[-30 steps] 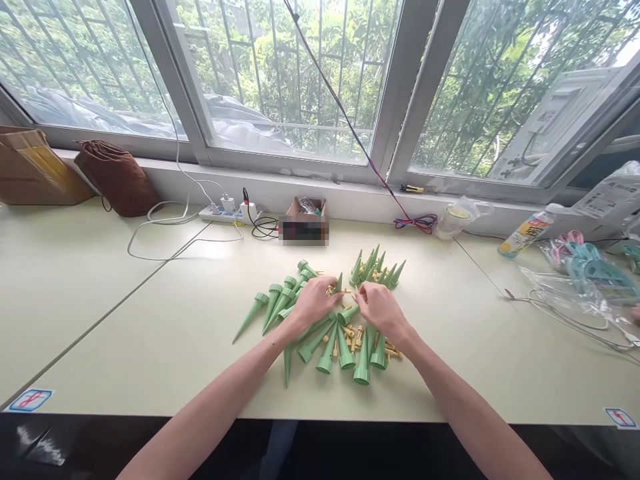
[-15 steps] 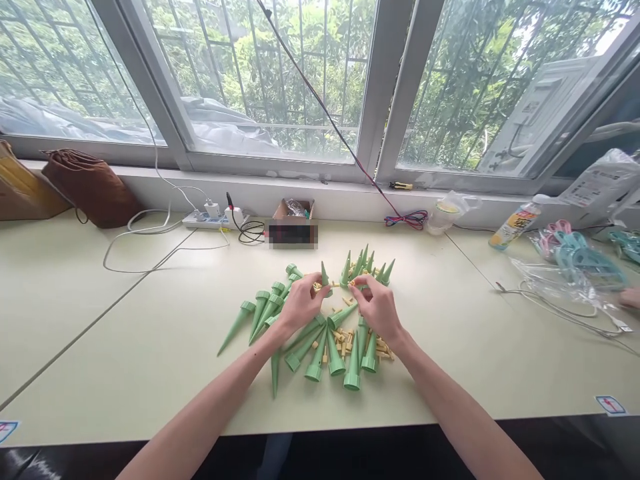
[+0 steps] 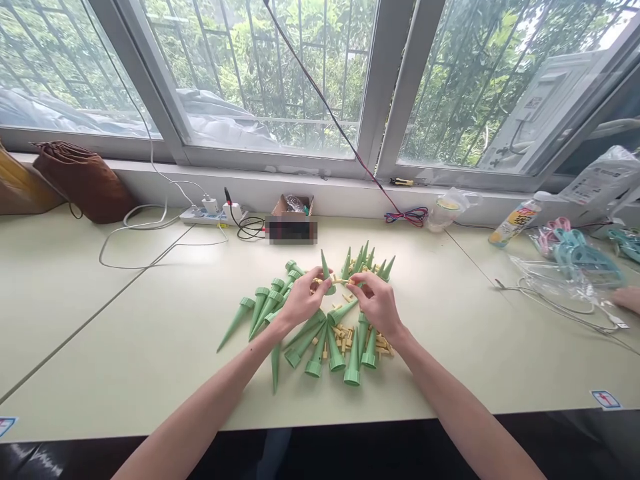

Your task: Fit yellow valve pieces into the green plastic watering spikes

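My left hand [image 3: 306, 295] is closed round the lower part of a green plastic spike [image 3: 325, 264], its point upward. Between the fingertips of my right hand [image 3: 376, 301] is a small yellow plastic piece [image 3: 343, 281], pinched and reaching toward the base of that spike. Whether it touches the spike I cannot tell. Several green spikes [image 3: 270, 307] with ribbed caps lie to the left. In front of my hands, more spikes [image 3: 353, 360] fan out around loose yellow pieces [image 3: 345, 337]. Behind my right hand stand upright spikes [image 3: 367, 257].
Along the window sill sit a brown drawstring bag [image 3: 83, 183], a power strip [image 3: 200, 215] and a small box [image 3: 293, 207]. At right are a spray can [image 3: 517, 220], teal clips [image 3: 583, 257] and a white cable [image 3: 560, 310]. Another person's hand [image 3: 627, 298] shows at the right edge.
The yellow piece in my right hand now extends out toward the spike in my left hand. Both hands stay nearly in place; the view has shifted slightly.
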